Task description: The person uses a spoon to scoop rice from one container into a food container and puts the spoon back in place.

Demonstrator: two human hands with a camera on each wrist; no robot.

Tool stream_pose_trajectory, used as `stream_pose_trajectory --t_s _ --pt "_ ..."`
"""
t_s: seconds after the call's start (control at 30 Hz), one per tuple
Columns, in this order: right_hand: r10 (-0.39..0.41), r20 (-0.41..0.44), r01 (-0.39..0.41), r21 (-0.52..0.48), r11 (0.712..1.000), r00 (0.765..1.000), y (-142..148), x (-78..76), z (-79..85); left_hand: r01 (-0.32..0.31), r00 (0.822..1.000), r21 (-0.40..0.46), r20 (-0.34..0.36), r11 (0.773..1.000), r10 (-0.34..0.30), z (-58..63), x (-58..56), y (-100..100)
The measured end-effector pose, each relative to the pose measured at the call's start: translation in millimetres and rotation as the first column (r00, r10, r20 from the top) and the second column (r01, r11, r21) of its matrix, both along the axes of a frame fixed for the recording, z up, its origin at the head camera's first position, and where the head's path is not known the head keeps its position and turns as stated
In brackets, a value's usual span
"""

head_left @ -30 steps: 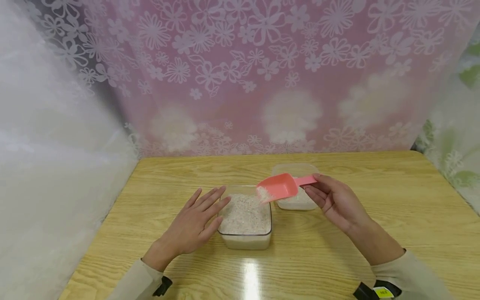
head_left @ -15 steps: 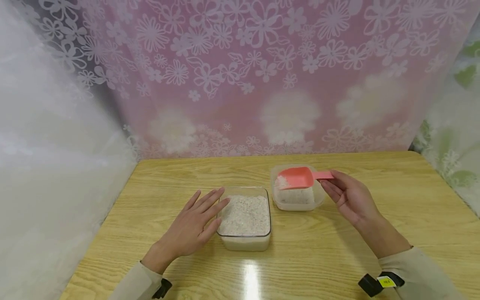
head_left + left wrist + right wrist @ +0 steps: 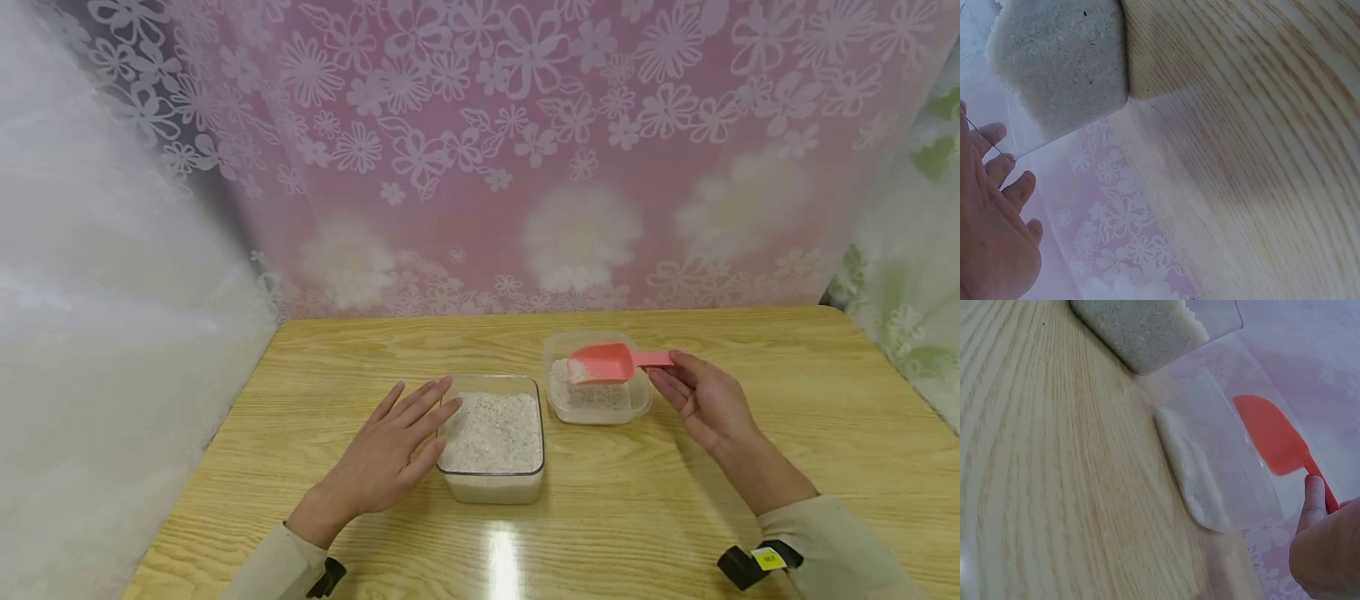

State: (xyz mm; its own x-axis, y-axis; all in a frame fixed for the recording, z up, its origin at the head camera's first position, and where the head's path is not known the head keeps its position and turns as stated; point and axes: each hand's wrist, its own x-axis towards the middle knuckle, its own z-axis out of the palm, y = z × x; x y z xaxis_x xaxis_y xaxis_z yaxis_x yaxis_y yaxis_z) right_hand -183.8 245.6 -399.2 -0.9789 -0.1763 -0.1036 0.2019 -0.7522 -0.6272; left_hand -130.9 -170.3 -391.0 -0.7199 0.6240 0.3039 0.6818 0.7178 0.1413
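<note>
My right hand (image 3: pixel 708 402) pinches the handle of a pink scoop (image 3: pixel 611 362) and holds it over a small clear plastic container (image 3: pixel 600 415). White rice grains lie at the scoop's tip, and more rice (image 3: pixel 592 395) covers the container's bottom. In the right wrist view the scoop (image 3: pixel 1272 434) is at the container's rim level, above the low layer of rice. My left hand (image 3: pixel 386 450) rests with spread, straight fingers against the left rim of a larger clear container (image 3: pixel 491 487), which is filled high with rice (image 3: pixel 491 433).
Both containers stand on a wood-grain table (image 3: pixel 360 350), the smaller one behind and right of the larger, with a narrow gap between. A pink floral curtain (image 3: pixel 465 208) hangs behind the table's far edge. Pale sheeting (image 3: pixel 127 317) borders the left side.
My right hand has carried the scoop rightward from the large container's right rim to above the small container, then slightly lower. Rice is still on its tip. The left hand stays in place.
</note>
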Motion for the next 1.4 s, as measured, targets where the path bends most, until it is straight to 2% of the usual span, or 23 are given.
stream_pose_trajectory --t_s 0.3,0.77,1.4 --pt "0.004 -0.012 -0.003 0.034 0.999 1.000 -0.8 -1.2 -3.9 -0.001 1.000 -0.002 0.005 1.000 0.001 0.3 0.5 0.3" --pt "-0.049 -0.009 0.049 0.167 0.985 0.999 -5.6 1.7 -4.4 -0.001 1.000 0.008 0.002 1.000 0.001 -0.3 -0.4 0.0" --pt "-0.073 -0.065 0.087 0.249 0.965 0.995 -4.6 2.0 3.7 0.004 1.000 0.017 -0.003 1.000 -0.004 -0.7 -0.6 0.0"
